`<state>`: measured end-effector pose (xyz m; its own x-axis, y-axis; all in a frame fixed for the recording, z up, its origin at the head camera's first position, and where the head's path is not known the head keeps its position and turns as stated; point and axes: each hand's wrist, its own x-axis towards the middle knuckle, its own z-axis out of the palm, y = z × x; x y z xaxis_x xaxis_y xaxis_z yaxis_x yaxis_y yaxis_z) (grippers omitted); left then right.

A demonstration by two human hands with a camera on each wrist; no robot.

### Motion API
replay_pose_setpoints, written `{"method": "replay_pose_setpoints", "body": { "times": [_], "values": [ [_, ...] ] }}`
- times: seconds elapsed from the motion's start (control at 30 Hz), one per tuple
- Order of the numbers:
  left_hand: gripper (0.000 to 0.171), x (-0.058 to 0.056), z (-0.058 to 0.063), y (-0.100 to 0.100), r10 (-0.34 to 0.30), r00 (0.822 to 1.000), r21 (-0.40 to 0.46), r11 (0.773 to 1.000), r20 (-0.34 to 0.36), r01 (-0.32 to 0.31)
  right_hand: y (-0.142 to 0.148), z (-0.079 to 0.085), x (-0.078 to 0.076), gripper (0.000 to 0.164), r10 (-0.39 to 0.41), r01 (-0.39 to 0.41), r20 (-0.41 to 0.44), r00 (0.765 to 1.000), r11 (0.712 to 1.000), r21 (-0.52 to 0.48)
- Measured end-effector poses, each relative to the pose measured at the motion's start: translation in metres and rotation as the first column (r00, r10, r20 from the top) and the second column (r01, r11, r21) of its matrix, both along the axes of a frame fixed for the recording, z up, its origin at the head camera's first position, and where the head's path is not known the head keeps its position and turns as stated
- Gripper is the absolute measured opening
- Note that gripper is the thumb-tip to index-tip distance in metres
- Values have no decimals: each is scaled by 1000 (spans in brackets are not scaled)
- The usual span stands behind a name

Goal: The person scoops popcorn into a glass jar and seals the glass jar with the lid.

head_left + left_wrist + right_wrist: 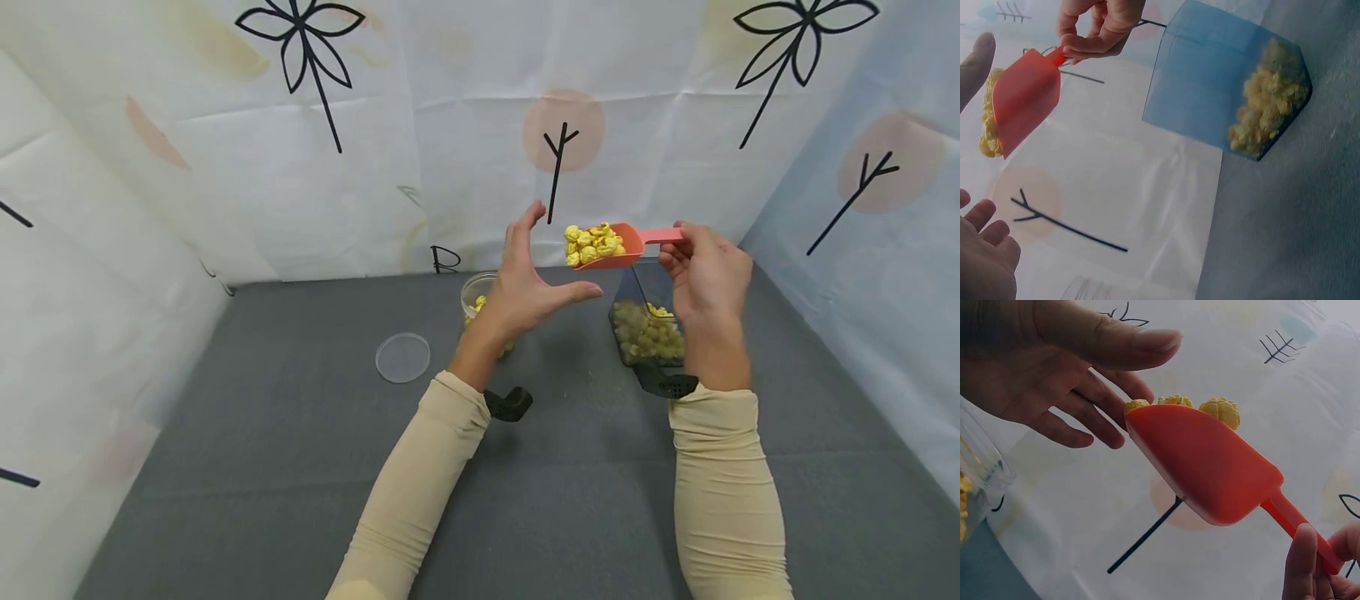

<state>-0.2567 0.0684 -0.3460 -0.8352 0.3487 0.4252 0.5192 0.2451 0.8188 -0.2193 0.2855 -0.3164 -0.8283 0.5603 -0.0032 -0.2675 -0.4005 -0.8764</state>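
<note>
My right hand [708, 271] grips the handle of a red scoop [1204, 462], held up above the table. Yellow popcorn [592, 244] fills the scoop in a heap. Just left of the scoop's mouth, my left hand [517, 279] is raised with thumb and fingers spread, holding nothing. Behind the left wrist stands a clear round jar [480, 286] with popcorn in it, partly hidden by the hand. Below the scoop a clear square container [1194, 75] holds more popcorn [1269, 103] in its lower part; the right hand and wrist cover some of it in the head view.
A clear round lid [402, 357] lies on the grey table [300, 467], left of the jar. White patterned cloth walls [465, 125] enclose the back and both sides. Each wrist wears a black camera mount [510, 404].
</note>
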Motion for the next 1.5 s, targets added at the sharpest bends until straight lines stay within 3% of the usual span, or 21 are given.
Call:
{"method": "replay_pose_setpoints", "body": {
  "times": [0.33, 0.6, 0.93, 1.2, 1.5],
  "values": [
    [121, 1, -3, -39, 100, 994, -48, 994, -45, -102, -30, -5, -11, 14, 58, -60, -44, 997, 998, -27],
    [121, -5, -16, -64, 148, 988, -86, 985, -46, -151, -51, -13, -13, 12, 96, -99, -49, 994, 993, -65],
    [122, -10, -35, -79, 126, 989, -184, 977, 83, -109, -64, -32, -22, 15, 75, -75, 29, 997, 997, 11],
    [116, -16, -48, -78, 77, 990, -109, 992, 119, -64, -69, -39, -23, 14, 121, -121, 25, 992, 993, -6],
    [109, -21, -60, -78, 40, 977, -44, 999, 208, -31, -72, -45, -25, 15, 139, -141, 40, 989, 990, 26]
  ]
}}
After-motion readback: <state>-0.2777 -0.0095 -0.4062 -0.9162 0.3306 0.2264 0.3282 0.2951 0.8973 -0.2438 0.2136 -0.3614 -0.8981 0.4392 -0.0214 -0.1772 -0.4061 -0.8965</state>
